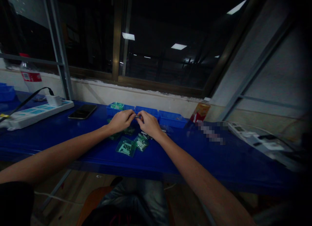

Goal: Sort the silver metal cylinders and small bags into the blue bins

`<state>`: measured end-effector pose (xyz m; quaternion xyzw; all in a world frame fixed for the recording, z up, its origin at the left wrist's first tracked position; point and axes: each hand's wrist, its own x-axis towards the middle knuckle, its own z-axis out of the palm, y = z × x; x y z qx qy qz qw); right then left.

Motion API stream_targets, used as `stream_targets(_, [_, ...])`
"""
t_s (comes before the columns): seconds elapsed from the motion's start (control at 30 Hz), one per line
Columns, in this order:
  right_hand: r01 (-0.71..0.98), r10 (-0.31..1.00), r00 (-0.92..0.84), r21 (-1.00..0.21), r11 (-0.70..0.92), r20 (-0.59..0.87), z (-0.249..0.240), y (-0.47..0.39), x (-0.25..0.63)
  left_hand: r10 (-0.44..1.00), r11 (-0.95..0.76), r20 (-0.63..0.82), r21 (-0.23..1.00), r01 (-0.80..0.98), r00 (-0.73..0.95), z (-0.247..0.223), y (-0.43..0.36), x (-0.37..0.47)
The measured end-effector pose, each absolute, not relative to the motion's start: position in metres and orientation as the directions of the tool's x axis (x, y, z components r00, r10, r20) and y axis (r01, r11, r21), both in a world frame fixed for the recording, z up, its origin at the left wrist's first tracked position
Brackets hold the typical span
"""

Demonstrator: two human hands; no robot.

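- The right hand [149,124] had its thumb and forefinger pinched on a small dark piece [138,116], too small to make out clearly.
- The left hand [122,120] had its fingertips drawn together on the other end of that piece, so that it lay between the two hands, raised over the table.
- Just below the hands, two green packets [126,146] with pale parts inside lay side by side on the blue table [97,148]; more lay near the left wrist, partly hidden.
- Beyond the hands stood three blue trays [172,119] in a row, the leftmost holding green material.
- Farther left lay a dark phone [83,111], then a white power strip [41,114] with a plug [54,100] in it.
- Well to the right sat a white device [260,143].
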<state>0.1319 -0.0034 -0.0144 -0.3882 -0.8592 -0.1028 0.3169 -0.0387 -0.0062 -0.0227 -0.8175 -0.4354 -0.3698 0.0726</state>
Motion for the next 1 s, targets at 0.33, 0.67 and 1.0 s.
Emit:
stream_targets(0.33, [0.731,0.606,-0.522,-0.051,0.68,0.6,-0.0135,-0.001,0.1339,0.562,-0.703,0.739,0.191,0.685,0.372,-0.0263,-0.004,-0.0386])
stream_targets(0.67, [0.693,0.621,-0.487,-0.162,0.703,0.614,-0.0106,-0.0049,0.1356,0.648,-0.603,0.69,0.206,0.77,0.323,-0.0201,-0.0105,-0.0374])
stream_targets(1.0, [0.693,0.591,-0.501,-0.116,0.712,0.633,-0.0108,-0.003,0.1349,0.606,-0.676,0.706,0.215,0.705,0.366,-0.0197,-0.0104,-0.0382])
